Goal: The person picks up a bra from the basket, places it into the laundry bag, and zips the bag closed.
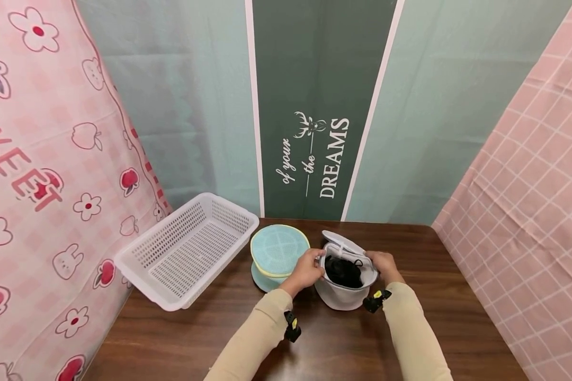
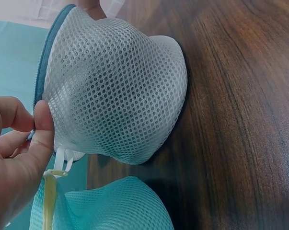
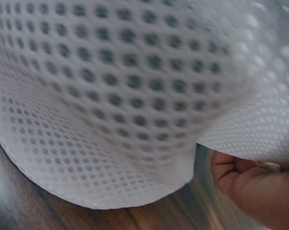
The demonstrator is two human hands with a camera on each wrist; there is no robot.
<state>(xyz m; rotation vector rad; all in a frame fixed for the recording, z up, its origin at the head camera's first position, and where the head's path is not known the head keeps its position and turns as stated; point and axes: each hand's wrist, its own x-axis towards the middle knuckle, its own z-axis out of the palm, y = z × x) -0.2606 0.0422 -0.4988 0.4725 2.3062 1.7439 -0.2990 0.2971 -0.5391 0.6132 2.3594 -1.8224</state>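
A white mesh laundry bag (image 1: 345, 296) with a grey zip rim stands on the table, its round lid (image 1: 340, 242) folded back. Inside lies a bundled black item (image 1: 343, 271) with a thin loop; its kind is unclear. My left hand (image 1: 309, 269) pinches the zip rim on the left side between thumb and fingers, seen closely in the left wrist view. On the opposite side, my right hand (image 1: 385, 264) holds the rim, with its fingertips partly hidden. White mesh (image 3: 130, 86) fills most of the right wrist view.
Just left of the white bag stands a blue mesh bag (image 1: 278, 248) with yellow trim. A white plastic basket (image 1: 190, 259) sits farther left on the brown wooden table (image 1: 333, 344). Curtains hang behind and at both sides.
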